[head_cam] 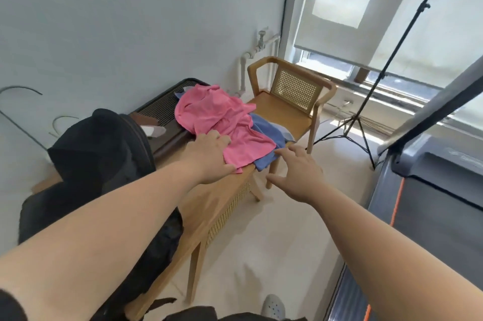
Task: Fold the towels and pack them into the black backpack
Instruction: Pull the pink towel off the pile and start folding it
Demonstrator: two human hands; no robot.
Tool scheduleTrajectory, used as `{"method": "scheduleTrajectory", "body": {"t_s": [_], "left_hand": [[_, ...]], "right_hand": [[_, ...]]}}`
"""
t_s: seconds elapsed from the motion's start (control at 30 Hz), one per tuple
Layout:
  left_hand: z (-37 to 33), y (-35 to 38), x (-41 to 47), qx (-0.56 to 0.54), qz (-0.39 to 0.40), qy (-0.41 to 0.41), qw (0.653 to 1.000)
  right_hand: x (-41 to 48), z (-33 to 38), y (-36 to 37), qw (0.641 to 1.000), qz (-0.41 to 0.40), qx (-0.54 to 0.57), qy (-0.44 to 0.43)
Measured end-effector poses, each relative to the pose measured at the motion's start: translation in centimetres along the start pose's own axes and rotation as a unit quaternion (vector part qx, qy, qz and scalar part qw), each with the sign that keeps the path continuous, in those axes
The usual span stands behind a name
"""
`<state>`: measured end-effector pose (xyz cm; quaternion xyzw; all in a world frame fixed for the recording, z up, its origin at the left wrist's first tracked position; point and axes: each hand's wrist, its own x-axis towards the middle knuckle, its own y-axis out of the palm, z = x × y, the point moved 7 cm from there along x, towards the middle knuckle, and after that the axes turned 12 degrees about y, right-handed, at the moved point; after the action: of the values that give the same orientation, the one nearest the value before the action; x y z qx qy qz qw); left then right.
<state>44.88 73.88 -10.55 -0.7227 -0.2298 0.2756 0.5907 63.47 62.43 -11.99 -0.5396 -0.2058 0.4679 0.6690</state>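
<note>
A crumpled pink towel (pixel 217 119) lies on the wooden bench (pixel 209 197), spread over a blue towel (pixel 269 135) whose edge hangs off the bench's right side. My left hand (pixel 209 156) rests on the near edge of the pink towel, fingers on the cloth. My right hand (pixel 298 174) hovers spread just right of the bench, fingertips close to the blue towel's hanging corner, holding nothing. The black backpack (pixel 104 163) stands on the bench's left part, next to my left forearm.
A dark slatted tray (pixel 162 108) sits on the bench behind the towels, by the wall. A wooden cane-backed chair (pixel 290 101) stands beyond the bench. A black tripod (pixel 355 122) and a treadmill (pixel 431 203) stand to the right. Pale floor lies between.
</note>
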Motion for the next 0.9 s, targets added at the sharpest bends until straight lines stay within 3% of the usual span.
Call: {"method": "scheduleTrajectory", "body": {"t_s": [0.3, 0.73, 0.9], "left_hand": [[2.7, 3.0, 8.9, -0.053, 0.015, -0.11, 0.992], [14.8, 6.1, 23.0, -0.107, -0.028, -0.196, 0.974], [18.3, 8.5, 24.5, -0.11, 0.026, -0.242, 0.964]], "right_hand": [[13.1, -1.0, 0.2, 0.993, 0.09, 0.021, -0.07], [30.6, 1.9, 0.2, 0.979, 0.139, -0.102, -0.111], [35.2, 4.5, 1.5, 0.972, 0.17, -0.111, -0.121]]}}
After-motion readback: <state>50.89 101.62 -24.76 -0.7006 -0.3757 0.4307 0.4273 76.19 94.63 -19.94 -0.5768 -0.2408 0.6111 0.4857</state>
